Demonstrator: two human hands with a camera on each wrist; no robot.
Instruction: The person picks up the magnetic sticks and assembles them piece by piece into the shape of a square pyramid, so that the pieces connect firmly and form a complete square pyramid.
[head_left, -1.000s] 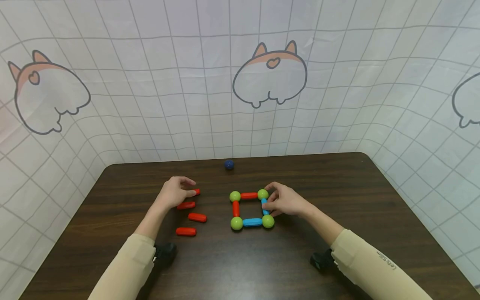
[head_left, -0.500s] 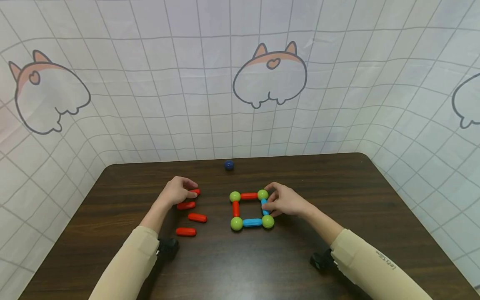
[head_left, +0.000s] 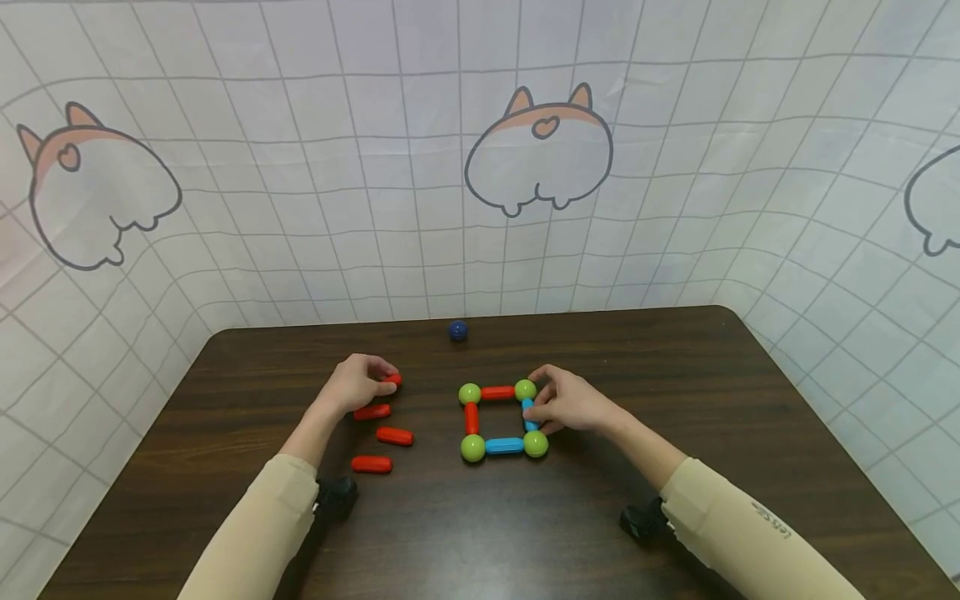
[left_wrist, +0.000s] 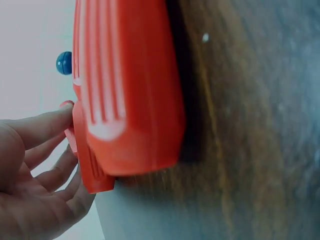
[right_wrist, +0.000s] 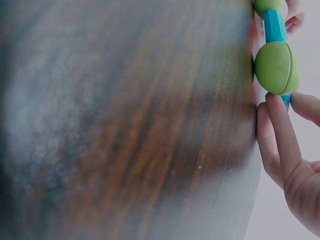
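Note:
My left hand (head_left: 356, 385) pinches a red rod (head_left: 393, 379) at the far end of a loose group of red rods. In the left wrist view, the thumb and fingers (left_wrist: 47, 125) close on it behind nearer rods, which partly hide it. A square of green balls (head_left: 472, 448) joined by red and blue rods lies on the table. My right hand (head_left: 576, 402) holds the square's right-side blue rod (head_left: 530, 414) between thumb and fingers. In the right wrist view, the near green ball (right_wrist: 274, 68) covers much of that grip.
Several more red rods (head_left: 372, 464) lie left of the square, below my left hand. A dark blue ball (head_left: 458, 331) sits near the far edge of the dark wooden table (head_left: 465, 533). A white gridded cloth (head_left: 360, 208) hangs behind.
My left fingers have closed further on the far red rod, and its visible end has tilted or risen slightly. My right hand and the square stay in place.

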